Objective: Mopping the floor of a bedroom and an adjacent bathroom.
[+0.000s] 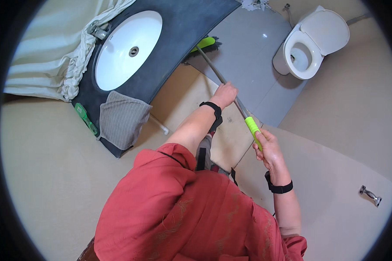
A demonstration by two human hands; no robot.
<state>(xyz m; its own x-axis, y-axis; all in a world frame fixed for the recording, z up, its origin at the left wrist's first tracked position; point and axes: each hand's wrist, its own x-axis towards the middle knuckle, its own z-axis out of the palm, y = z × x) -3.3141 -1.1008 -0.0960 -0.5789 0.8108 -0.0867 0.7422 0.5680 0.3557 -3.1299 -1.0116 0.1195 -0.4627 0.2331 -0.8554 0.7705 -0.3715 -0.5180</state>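
Note:
Both of my hands grip one long-handled broom. My left hand (225, 95) is wrapped around the grey metal pole (213, 66) about midway along it. Lower in the view, my right hand (268, 145) holds the lime-green grip (253, 127) at the pole's end, thumb lying along it. The broom's green head (206, 42) with dark bristles rests on the grey tiled floor (248, 49), beside the edge of the dark washbasin counter (189, 19). Part of that head is hidden beneath the counter.
A white toilet (285, 60) with raised lid stands at the right. The counter holds an oval white sink (117, 70), a faucet (99, 32), a grey cloth (124, 120) and a green brush (86, 118). A cream curtain (49, 55) hangs behind. A metal handle (370, 196) sits on the right wall.

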